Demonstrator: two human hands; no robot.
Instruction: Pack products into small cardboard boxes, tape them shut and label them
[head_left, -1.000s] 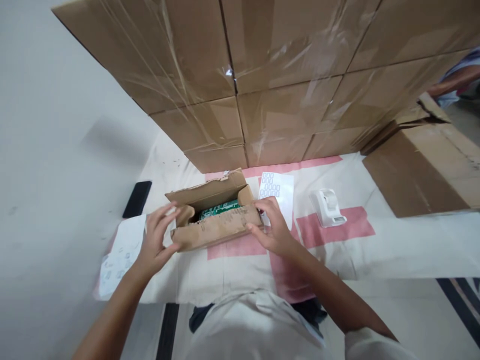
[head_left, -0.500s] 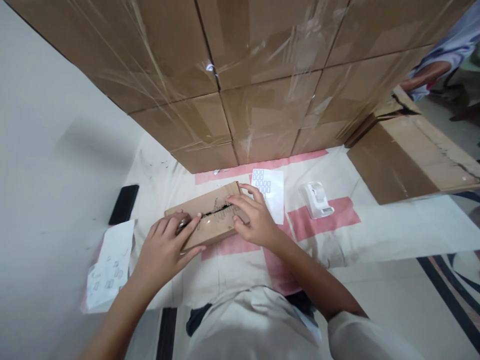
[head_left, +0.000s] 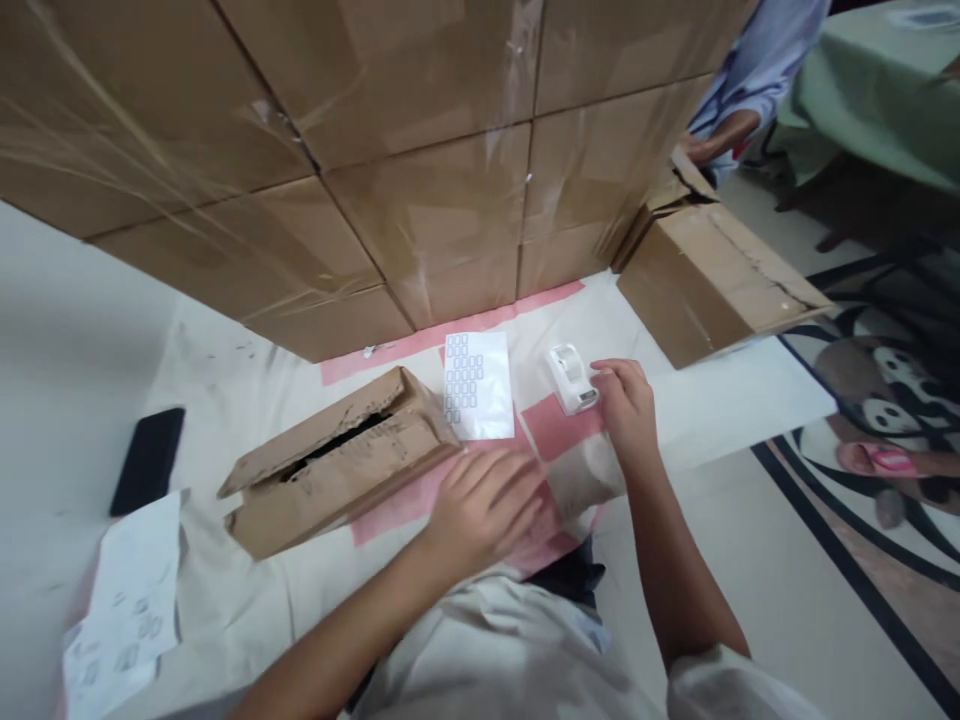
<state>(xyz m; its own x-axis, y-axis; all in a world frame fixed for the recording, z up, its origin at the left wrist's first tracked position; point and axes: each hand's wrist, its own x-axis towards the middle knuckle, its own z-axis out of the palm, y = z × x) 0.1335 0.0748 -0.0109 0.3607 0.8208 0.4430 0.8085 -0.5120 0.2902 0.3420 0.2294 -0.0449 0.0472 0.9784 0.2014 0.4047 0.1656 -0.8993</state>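
Note:
A small cardboard box [head_left: 360,480] lies at a slant on the cloth-covered table, its top flaps slightly parted along a dark, ragged slit. Neither hand touches it. My left hand [head_left: 487,505], a little blurred, hovers to the right of the box with its fingers stretched out and nothing in them. Beside a white tape dispenser [head_left: 571,378] is my right hand [head_left: 628,405], fingers apart and slightly bent, close to the dispenser's right side without visibly gripping it. A printed sheet with rows of small outlines [head_left: 487,390] lies between box and dispenser.
Taped cardboard cartons [head_left: 435,200] form a wall behind the table. Another carton [head_left: 697,280] stands at the right, near a person's arm [head_left: 727,135]. A black phone [head_left: 148,460] and a paper with drawings [head_left: 127,600] lie at the left.
Both hands have let go of the box and moved right, my right hand to the tape dispenser. The box's flaps have sprung further apart. The view has swung to the right.

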